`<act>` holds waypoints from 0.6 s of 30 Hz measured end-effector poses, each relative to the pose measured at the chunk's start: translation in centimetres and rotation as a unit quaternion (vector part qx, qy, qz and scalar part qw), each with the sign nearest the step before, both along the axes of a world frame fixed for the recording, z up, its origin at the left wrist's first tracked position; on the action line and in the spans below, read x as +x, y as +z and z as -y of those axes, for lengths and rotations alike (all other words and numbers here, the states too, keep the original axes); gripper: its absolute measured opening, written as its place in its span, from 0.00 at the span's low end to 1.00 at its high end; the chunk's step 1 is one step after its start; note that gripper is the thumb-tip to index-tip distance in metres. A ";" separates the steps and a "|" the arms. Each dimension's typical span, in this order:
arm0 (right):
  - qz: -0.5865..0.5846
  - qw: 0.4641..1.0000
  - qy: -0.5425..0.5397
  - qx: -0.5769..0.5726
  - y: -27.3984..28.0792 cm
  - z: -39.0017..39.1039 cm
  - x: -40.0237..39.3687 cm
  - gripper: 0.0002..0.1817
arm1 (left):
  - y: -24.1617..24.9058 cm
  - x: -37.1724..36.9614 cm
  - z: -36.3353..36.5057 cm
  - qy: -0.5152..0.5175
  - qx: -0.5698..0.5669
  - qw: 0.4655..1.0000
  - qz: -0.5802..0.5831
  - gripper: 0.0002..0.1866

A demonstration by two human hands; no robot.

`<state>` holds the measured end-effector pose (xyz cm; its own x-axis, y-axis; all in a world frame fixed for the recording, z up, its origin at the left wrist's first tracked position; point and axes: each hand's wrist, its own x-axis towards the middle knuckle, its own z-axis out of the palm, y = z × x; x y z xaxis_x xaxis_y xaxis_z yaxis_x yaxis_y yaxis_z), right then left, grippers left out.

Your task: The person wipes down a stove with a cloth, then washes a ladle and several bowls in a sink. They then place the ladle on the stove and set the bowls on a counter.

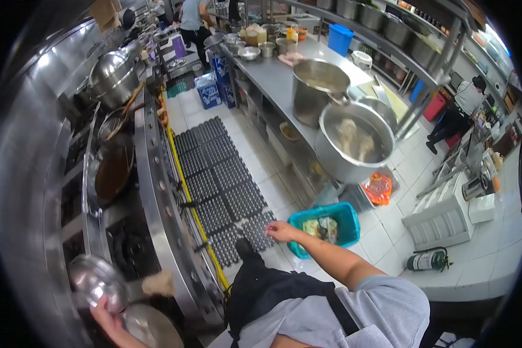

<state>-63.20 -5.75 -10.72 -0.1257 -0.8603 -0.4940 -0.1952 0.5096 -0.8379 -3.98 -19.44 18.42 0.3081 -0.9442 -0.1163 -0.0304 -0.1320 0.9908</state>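
Observation:
At the lower left, my left hand [105,313] grips the rim of a shiny metal bowl [95,278], which is tilted over the stove. Just below it is a larger metal pan or bowl [151,326], partly cut off by the view. A tan cloth-like thing [159,284] lies to its right, slightly blurred. My right hand [279,231] hangs over the floor mat with its fingers curled in, and nothing shows in it. Beside that hand, a teal bin [350,223] on the floor holds scraps.
A wok of brown liquid [113,174] sits on the stove. Two big pots, one with meat in water [354,165], stand at the steel counter's end [272,75]. A black mat [214,168] covers the aisle. One person [467,98] is at right, others far back.

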 end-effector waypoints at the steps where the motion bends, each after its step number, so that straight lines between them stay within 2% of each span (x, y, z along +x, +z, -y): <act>1: -0.006 1.000 -0.003 -0.002 0.9 2.9 -0.8 0.11 | -0.3 -4.2 4.0 -0.010 0.007 1.000 0.011 0.23; 2: -0.001 1.000 -0.001 -0.019 1.3 5.2 -0.9 0.11 | 0.6 -9.7 6.9 -0.074 0.008 0.997 -0.028 0.24; 4: 0.045 0.998 -0.005 -0.046 2.6 10.2 -1.9 0.14 | -3.8 -16.6 15.0 -0.171 0.047 0.984 -0.006 0.25; 5: 0.040 0.998 -0.007 -0.051 3.6 12.8 -3.0 0.14 | -5.0 -21.0 18.0 -0.263 0.068 0.962 0.027 0.23; 6: 0.055 0.997 -0.005 -0.056 5.5 14.8 -4.0 0.18 | -6.5 -25.7 20.1 -0.309 0.096 0.946 -0.005 0.20; 7: 0.075 0.995 -0.007 -0.061 7.4 16.2 -4.7 0.22 | -10.2 -29.6 22.7 -0.323 0.106 0.941 0.007 0.18; 9: 0.158 0.985 -0.033 -0.055 10.6 19.0 -7.5 0.29 | -10.9 -38.6 25.4 -0.386 0.179 0.904 0.030 0.16; 12: 0.303 0.946 -0.086 -0.071 12.4 22.6 -11.8 0.40 | -15.0 -48.9 29.7 -0.439 0.192 0.874 0.074 0.16; 16: 0.274 0.948 -0.162 -0.012 13.3 29.6 -17.4 0.41 | -16.5 -58.8 34.5 -0.488 0.173 0.854 0.052 0.15; 18: 0.287 0.939 -0.182 -0.049 11.6 33.8 -20.8 0.39 | -16.2 -62.3 37.0 -0.481 0.183 0.856 0.051 0.16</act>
